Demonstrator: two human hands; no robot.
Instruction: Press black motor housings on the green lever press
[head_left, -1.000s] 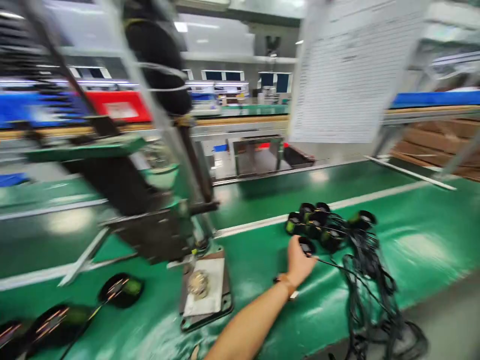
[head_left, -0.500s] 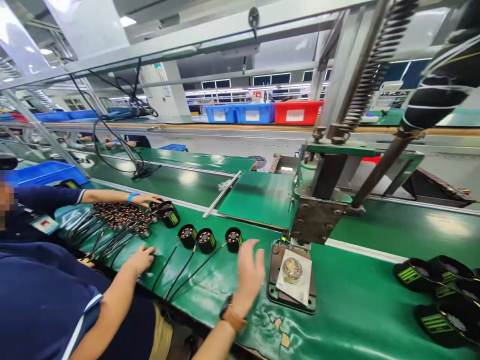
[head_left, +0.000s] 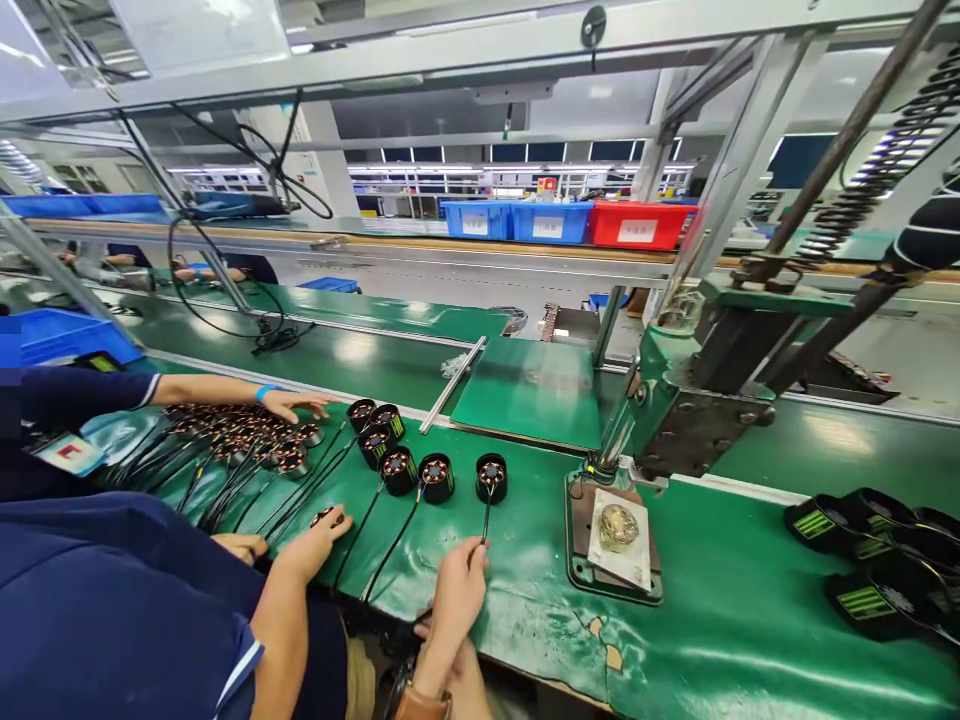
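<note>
A black cylindrical motor (head_left: 491,480) with copper coils and a cable stands upright on the green bench. My left hand (head_left: 456,595), with a brown wristband, is closed in a pinch on this motor's black cable (head_left: 487,518), just in front of it. My right hand (head_left: 424,628) is beneath and left of it, mostly hidden behind the left wrist; a dark thing shows at its fingers. Left of this motor stand several more motors (head_left: 436,479) with cables trailing toward the bench's front edge.
A press (head_left: 697,420) and its base plate (head_left: 652,570) stand to the right, a clear round piece (head_left: 618,525) on it. Striped motors (head_left: 874,605) are grouped far right. Co-workers' hands (head_left: 326,535) are at left, near a coil pile (head_left: 247,435). The mat is torn (head_left: 613,657).
My left hand has gone from open beside the motor to pinching its cable, and the motor has turned. My right hand has come into view. More motors stand at left; the view has shifted.
</note>
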